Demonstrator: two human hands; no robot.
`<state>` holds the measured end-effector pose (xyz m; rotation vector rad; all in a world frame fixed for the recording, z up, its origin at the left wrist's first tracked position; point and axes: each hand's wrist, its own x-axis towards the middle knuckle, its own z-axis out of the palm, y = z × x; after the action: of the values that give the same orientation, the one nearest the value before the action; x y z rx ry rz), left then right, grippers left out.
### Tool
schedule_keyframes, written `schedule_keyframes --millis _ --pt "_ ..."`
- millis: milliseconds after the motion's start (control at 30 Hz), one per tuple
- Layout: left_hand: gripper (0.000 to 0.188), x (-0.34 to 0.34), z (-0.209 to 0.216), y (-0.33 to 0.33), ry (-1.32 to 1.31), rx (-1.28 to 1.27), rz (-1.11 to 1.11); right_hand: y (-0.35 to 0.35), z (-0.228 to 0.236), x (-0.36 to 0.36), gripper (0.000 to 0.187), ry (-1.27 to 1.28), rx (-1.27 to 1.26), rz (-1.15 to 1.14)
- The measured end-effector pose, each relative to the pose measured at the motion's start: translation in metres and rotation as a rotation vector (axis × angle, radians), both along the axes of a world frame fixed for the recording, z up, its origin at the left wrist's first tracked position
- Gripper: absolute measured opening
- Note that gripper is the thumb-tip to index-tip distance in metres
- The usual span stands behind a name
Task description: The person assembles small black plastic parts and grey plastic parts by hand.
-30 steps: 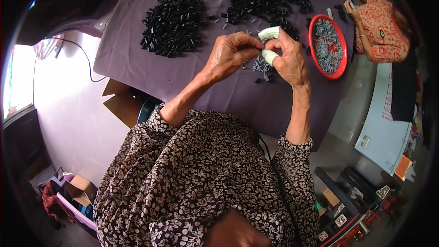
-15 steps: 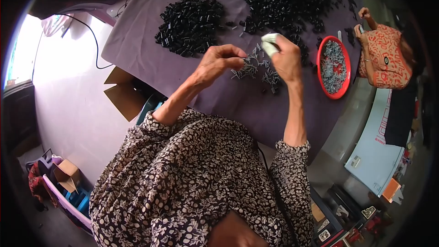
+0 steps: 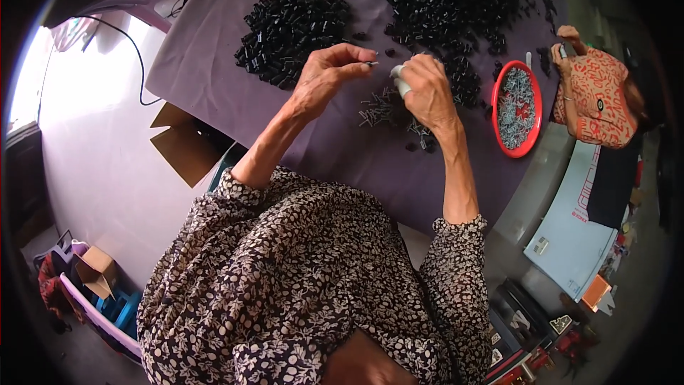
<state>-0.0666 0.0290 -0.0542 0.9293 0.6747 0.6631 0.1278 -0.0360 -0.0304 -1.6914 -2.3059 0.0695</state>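
My left hand (image 3: 324,78) is raised over the purple-covered table (image 3: 313,139), thumb and forefinger pinched on a small dark piece (image 3: 372,63) that looks silvery at its end. Close beside it, my right hand (image 3: 429,93) is closed, with white covers (image 3: 401,82) on thumb and forefinger. What its fingers hold, if anything, is hidden. Below the hands lies a loose scatter of small silvery screw-like pins (image 3: 377,110), partly covered by my right hand. Beyond my left hand is a heap of small black pieces (image 3: 292,32).
A larger heap of black pieces (image 3: 449,0) spreads over the far side. To the right, a red bowl (image 3: 539,100) holds many silvery pins. Another person (image 3: 602,96) in an orange patterned top is at the right edge. An opened cardboard box (image 3: 178,146) stands beside the table at left.
Both hands have lifted away from the pin scatter toward the far side. My right hand has moved left and turned its fingers inward, with its fingertips now nearer my left fingertips.
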Motion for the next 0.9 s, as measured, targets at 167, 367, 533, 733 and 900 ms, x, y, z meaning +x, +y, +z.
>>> schedule_keyframes --millis 167,367,533,733,900 --pt "0.014 0.033 -0.012 0.015 0.037 0.084 0.038 0.013 -0.003 0.021 0.015 0.244 -0.029 -0.234" --pt "0.014 0.042 -0.021 0.029 0.087 0.136 0.18 0.02 -0.017 0.024 0.018 0.312 -0.041 -0.287" --pt "0.015 0.032 -0.019 0.036 0.125 0.208 0.264 0.031 -0.021 0.003 0.014 0.055 0.091 -0.135" --pt "0.014 0.031 -0.013 0.026 0.08 -0.029 0.17 0.031 -0.018 0.008 0.014 0.098 0.091 -0.106" --pt "0.011 0.048 0.008 0.002 -0.281 -0.306 0.078 0.007 0.019 -0.003 0.01 0.761 0.018 -0.311"
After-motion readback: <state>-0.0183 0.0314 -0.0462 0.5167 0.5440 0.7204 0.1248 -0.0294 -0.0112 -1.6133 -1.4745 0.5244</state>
